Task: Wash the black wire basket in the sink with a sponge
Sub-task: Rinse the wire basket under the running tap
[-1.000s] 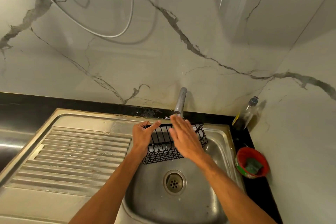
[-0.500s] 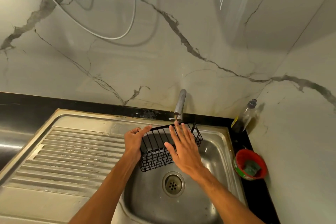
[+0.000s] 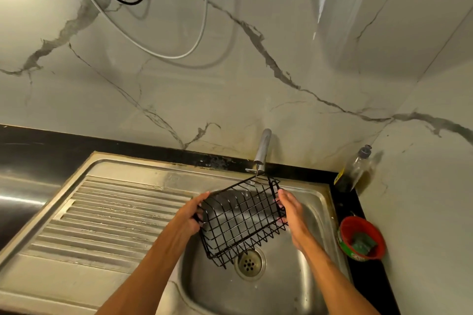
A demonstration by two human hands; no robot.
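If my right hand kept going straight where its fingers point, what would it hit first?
The black wire basket: the right hand holds its right end, so contact is immediate. Beyond it the line seems to lead toward the tap, though depth is unclear.
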